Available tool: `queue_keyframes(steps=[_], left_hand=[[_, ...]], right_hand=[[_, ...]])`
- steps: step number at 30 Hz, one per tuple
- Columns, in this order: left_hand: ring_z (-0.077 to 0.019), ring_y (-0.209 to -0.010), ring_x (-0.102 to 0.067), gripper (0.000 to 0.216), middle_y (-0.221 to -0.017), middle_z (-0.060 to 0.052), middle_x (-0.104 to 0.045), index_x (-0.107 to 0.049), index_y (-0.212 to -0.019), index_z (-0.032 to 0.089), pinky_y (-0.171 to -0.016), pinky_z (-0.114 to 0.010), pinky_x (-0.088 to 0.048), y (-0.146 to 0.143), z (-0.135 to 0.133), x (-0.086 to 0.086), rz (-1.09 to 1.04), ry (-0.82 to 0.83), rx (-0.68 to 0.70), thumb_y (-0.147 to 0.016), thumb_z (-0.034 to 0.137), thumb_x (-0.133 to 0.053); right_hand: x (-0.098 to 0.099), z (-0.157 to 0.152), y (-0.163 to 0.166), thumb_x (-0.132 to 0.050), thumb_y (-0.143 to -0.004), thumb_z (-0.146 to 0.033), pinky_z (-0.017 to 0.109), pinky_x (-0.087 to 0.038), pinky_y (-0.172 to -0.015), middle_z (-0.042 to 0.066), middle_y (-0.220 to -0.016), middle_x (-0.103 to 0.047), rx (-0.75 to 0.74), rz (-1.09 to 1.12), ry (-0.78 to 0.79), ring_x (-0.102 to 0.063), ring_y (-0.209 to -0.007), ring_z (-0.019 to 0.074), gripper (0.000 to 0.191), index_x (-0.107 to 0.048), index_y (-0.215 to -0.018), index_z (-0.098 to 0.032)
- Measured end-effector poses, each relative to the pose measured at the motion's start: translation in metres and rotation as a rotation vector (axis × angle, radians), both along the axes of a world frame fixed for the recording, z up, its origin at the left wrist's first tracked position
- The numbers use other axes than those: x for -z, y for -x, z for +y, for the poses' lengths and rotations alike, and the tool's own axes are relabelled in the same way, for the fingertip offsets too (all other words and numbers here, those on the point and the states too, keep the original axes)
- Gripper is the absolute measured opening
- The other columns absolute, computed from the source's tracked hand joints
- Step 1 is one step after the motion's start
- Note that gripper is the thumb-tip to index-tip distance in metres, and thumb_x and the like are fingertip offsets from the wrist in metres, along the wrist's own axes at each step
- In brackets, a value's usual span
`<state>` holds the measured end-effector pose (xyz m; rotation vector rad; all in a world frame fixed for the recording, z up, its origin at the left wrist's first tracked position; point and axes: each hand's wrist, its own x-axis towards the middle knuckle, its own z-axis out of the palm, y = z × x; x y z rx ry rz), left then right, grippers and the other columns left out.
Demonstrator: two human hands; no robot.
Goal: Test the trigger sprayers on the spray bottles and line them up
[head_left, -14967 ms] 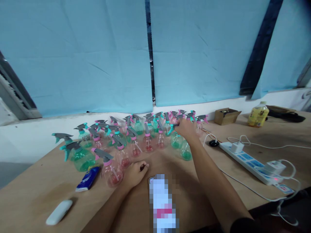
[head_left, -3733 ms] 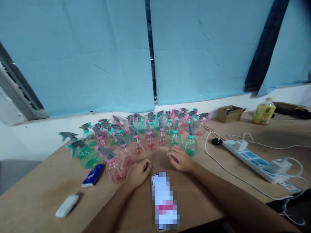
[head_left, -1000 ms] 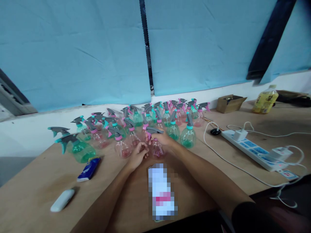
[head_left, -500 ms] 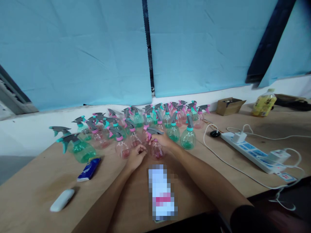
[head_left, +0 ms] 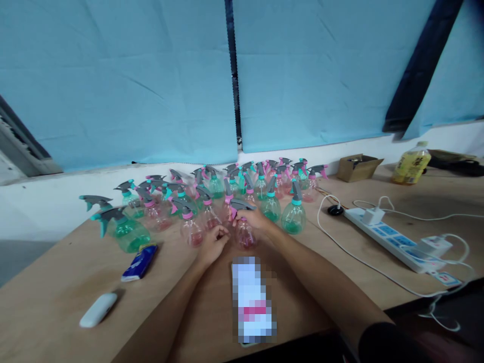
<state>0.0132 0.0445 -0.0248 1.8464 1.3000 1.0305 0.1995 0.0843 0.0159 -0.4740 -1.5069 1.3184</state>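
Note:
My right hand (head_left: 254,219) is wrapped round the neck and trigger of a spray bottle (head_left: 246,239) with a clear pink-tinted body and a grey and pink head. The bottle stands upright on the table. Just left of it, my left hand (head_left: 215,245) rests near the tabletop, its fingers curled in and nothing visible in them. Close beyond that hand are two more pink spray bottles, one at its left (head_left: 192,233). A green spray bottle (head_left: 293,220) stands to the right of my right hand.
Several pink and green spray bottles crowd the back of the wooden table (head_left: 302,272). In front lies a phone (head_left: 251,297) with a blurred screen. At left are a blue packet (head_left: 139,263) and a white case (head_left: 98,310); at right, a power strip (head_left: 393,239), cables, a small box (head_left: 357,169) and a drink bottle (head_left: 412,164).
The view has shifted very slightly. Both hands keep their places, with the right still on the same spray bottle.

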Motion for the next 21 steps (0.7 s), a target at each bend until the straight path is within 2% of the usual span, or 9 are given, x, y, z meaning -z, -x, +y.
queue_keyframes(steps=[7,15,18,21], left_hand=[[-0.0135,-0.061,-0.054,0.007,-0.069,0.003,-0.06,-0.059,-0.081,0.019,-0.062,-0.025,-0.04,-0.0003,-0.0008,-0.0008,0.025,-0.015,0.008,-0.076,0.023,-0.055],[-0.0145,-0.066,-0.056,0.007,-0.072,0.002,-0.061,-0.059,-0.082,0.02,-0.065,-0.026,-0.041,0.0005,-0.0022,0.0004,0.055,-0.03,0.031,-0.077,0.022,-0.055],[-0.0145,-0.067,-0.057,0.009,-0.072,0.003,-0.061,-0.06,-0.084,0.019,-0.067,-0.026,-0.041,0.0011,-0.0034,-0.0001,0.059,-0.035,0.039,-0.078,0.021,-0.054],[-0.0145,-0.067,-0.056,0.009,-0.07,0.003,-0.059,-0.06,-0.084,0.019,-0.066,-0.026,-0.041,0.0012,-0.0037,-0.0004,0.05,-0.031,0.051,-0.078,0.021,-0.053]], right_hand=[[-0.001,-0.0007,0.0002,-0.052,-0.066,-0.016,0.024,-0.049,-0.061,-0.002,-0.072,-0.067,0.02,-0.036,-0.053,-0.06,-0.061,0.0122,0.036,-0.072,-0.096,-0.021],[-0.008,-0.0075,-0.0013,-0.052,-0.064,-0.017,0.024,-0.046,-0.057,0.0,-0.07,-0.066,-0.001,-0.004,0.008,-0.059,-0.057,0.012,0.017,-0.066,-0.073,-0.018],[-0.0076,-0.0077,-0.0012,-0.052,-0.064,-0.018,0.024,-0.046,-0.058,0.0,-0.072,-0.067,-0.012,-0.024,0.01,-0.059,-0.058,0.0124,0.019,-0.067,-0.074,-0.019],[-0.0051,-0.0073,0.0,-0.053,-0.064,-0.018,0.024,-0.047,-0.06,-0.001,-0.068,-0.066,0.037,-0.052,0.018,-0.059,-0.06,0.0126,0.022,-0.07,-0.078,-0.02]])
